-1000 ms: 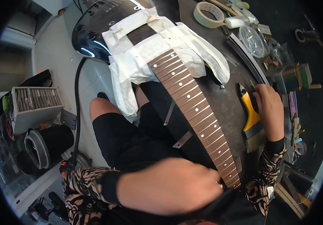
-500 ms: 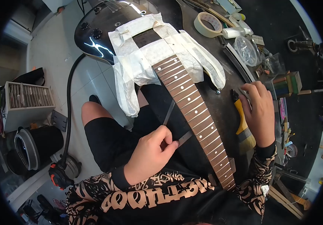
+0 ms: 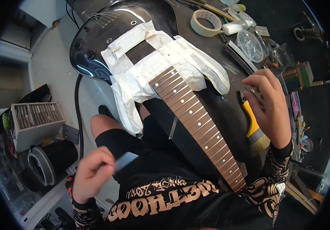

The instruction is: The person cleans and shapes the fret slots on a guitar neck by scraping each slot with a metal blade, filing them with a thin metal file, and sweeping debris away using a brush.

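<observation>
My left hand [image 3: 94, 173] is closed on a thin flat metal strip [image 3: 126, 160], blurred and held over my lap, left of the guitar neck. My right hand [image 3: 271, 109] hovers over the bench with thumb and curled fingers apart, near a yellow-handled brush [image 3: 252, 124]. Between them runs the guitar's fretboard [image 3: 199, 124], dark wood with pale frets and dot inlays. Another narrow metal strip [image 3: 173, 127] lies beside the neck's left edge. White masking tape [image 3: 155, 61] covers much of the glossy black guitar body [image 3: 130, 17] around a dark rectangular opening.
A roll of masking tape [image 3: 206, 23], a white bottle [image 3: 235, 27] and a clear plastic container [image 3: 251, 45] sit on the dark bench. A long dark bar [image 3: 240, 57] lies nearby. On the floor at left stand a black bin [image 3: 52, 163] and a white box [image 3: 38, 122] of sleeves.
My left hand has moved left, away from the neck, carrying the metal strip. My right hand has shifted slightly right. The whole view has shifted a little.
</observation>
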`<state>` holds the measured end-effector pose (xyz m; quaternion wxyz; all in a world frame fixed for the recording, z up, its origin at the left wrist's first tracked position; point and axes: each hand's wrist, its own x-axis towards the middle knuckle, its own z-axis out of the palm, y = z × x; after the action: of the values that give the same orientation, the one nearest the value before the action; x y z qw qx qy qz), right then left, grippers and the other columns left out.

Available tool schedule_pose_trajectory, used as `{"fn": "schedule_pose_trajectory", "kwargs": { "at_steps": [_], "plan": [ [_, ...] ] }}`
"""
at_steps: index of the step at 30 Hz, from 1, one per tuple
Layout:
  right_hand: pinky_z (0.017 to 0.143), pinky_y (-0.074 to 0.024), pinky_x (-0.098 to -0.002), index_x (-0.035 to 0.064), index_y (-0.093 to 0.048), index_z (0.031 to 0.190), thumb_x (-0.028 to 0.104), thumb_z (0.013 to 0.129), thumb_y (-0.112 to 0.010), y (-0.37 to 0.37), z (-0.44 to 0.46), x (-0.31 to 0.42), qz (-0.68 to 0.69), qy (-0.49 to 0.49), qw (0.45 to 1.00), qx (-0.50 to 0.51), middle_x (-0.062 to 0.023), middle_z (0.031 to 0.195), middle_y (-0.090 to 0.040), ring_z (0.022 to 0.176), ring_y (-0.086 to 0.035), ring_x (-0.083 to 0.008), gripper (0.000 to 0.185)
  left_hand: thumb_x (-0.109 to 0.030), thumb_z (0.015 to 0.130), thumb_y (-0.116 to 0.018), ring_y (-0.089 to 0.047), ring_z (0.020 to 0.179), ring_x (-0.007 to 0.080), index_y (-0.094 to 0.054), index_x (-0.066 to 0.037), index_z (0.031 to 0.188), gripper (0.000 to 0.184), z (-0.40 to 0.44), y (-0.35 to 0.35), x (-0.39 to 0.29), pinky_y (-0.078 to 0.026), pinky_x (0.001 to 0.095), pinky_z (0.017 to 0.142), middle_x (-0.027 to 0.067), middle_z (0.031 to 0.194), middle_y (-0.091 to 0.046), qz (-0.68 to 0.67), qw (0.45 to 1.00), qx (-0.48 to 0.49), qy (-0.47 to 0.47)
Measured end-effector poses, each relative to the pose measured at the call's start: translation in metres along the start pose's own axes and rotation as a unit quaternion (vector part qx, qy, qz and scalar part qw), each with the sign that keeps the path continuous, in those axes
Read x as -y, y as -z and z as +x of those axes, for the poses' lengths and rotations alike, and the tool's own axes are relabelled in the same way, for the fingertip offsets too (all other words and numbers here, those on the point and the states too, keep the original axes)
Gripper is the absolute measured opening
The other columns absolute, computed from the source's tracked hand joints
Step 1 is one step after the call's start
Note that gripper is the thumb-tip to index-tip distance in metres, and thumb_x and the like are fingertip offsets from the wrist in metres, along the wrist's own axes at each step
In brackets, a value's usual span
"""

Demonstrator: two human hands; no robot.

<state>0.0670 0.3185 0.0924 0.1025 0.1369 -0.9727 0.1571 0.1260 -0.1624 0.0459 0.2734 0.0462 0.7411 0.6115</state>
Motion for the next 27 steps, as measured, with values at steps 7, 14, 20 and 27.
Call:
{"fn": "schedule_pose_trajectory", "kwargs": {
  "at_steps": [7, 14, 20, 27],
  "plan": [
    [0.098, -0.0557, -0.0394, 0.0031, -0.075, 0.128, -0.012, 0.094, -0.079, -0.017, 0.043, 0.006, 0.157, 0.128, 0.979, -0.037, -0.0141, 0.122, -0.069, 0.112, -0.069, -0.0311, 0.038, 0.000, 0.099, -0.081, -0.068, 0.083, 0.0229, -0.072, -0.001, 0.101, 0.010, 0.100, -0.041, -0.064, -0.048, 0.0322, 0.072, 0.0122, 0.095, -0.070, 0.183, 0.919, -0.141, -0.319],
    [0.099, -0.0560, -0.0442, 0.0062, -0.076, 0.134, -0.008, 0.085, -0.090, -0.048, 0.065, 0.011, 0.216, 0.197, 0.956, -0.007, -0.0154, 0.123, -0.069, 0.113, -0.069, -0.0333, 0.053, 0.010, 0.090, -0.085, -0.068, 0.078, 0.0287, -0.076, 0.000, 0.106, 0.021, 0.157, -0.079, -0.061, -0.053, 0.0383, 0.069, 0.0126, 0.094, -0.073, 0.311, 0.855, -0.113, -0.400],
    [0.093, -0.0514, -0.0463, 0.0099, -0.076, 0.127, -0.002, 0.079, -0.094, -0.071, 0.072, 0.008, 0.224, 0.221, 0.949, 0.018, -0.0091, 0.118, -0.070, 0.107, -0.068, -0.0330, 0.053, 0.005, 0.086, -0.090, -0.068, 0.080, 0.0308, -0.076, -0.002, 0.108, 0.027, 0.163, -0.080, -0.050, -0.053, 0.0423, 0.072, 0.0109, 0.096, -0.071, 0.333, 0.850, -0.093, -0.397],
    [0.089, -0.0498, -0.0454, 0.0125, -0.076, 0.117, 0.000, 0.081, -0.094, -0.085, 0.072, 0.008, 0.232, 0.224, 0.947, 0.022, -0.0057, 0.114, -0.070, 0.103, -0.066, -0.0315, 0.042, 0.003, 0.085, -0.092, -0.068, 0.081, 0.0304, -0.077, -0.003, 0.110, 0.030, 0.165, -0.078, -0.047, -0.051, 0.0430, 0.072, 0.0097, 0.097, -0.069, 0.347, 0.849, -0.082, -0.391]
  ]
}}
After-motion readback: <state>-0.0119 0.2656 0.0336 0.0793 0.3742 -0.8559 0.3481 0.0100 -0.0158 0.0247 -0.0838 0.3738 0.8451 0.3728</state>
